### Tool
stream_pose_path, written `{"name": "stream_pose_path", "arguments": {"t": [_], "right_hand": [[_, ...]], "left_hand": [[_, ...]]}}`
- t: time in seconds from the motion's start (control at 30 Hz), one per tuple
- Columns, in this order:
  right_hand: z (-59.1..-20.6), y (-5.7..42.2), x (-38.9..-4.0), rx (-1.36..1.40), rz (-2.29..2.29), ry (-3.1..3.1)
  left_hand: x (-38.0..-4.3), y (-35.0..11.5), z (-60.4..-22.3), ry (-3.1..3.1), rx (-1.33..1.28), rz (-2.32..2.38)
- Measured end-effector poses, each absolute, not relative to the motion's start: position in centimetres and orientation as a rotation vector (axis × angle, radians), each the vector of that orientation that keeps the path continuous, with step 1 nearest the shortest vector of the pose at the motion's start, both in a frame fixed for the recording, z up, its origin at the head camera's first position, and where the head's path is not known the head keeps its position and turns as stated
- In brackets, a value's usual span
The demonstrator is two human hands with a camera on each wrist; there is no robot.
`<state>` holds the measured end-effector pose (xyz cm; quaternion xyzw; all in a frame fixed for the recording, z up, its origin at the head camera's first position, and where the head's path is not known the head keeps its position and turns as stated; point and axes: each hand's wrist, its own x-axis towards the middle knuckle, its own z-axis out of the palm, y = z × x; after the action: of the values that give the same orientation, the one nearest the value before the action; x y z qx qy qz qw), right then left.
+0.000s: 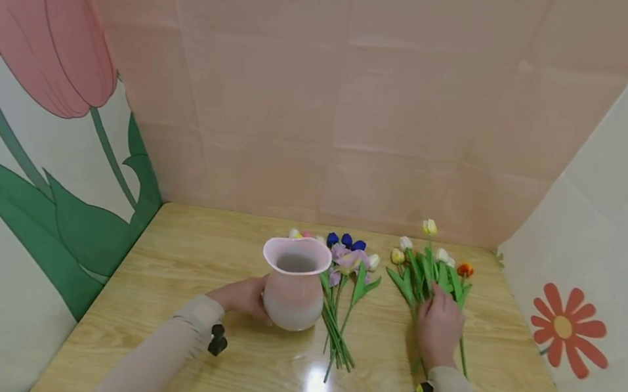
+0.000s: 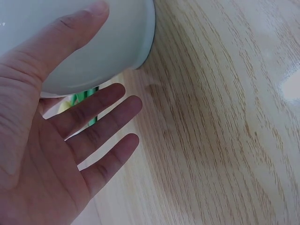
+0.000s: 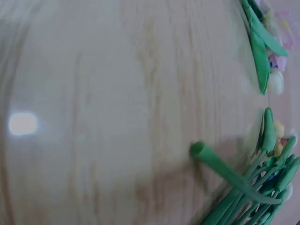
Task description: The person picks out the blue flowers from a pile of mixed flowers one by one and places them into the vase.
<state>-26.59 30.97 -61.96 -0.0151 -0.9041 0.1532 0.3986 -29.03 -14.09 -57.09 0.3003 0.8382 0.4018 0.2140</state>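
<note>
A pink-and-white vase with a flared rim stands left of the middle of the table. My left hand holds its left side. In the left wrist view the thumb lies across the vase, while three fingers extend past its base. At the right, my right hand pinches a tulip among a bunch of artificial tulips in white, yellow and orange. The right wrist view shows one green stem raised above the others, its cut end towards the camera; the hand itself is outside that view.
Between vase and tulips lies another bunch with purple iris-like blooms, dark blue buds and green stems. More pale and pink blooms show behind the vase rim. A pink backdrop borders the wooden table.
</note>
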Motion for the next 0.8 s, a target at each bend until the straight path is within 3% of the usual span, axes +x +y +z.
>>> {"name": "stream_pose_path", "arguments": {"t": [0.8], "right_hand": [[-63.7,32.3,-25.2,-0.285,0.407,-2.493]], "left_hand": [[-29.2,-14.3,-57.4,2.283,0.820,1.157]]}}
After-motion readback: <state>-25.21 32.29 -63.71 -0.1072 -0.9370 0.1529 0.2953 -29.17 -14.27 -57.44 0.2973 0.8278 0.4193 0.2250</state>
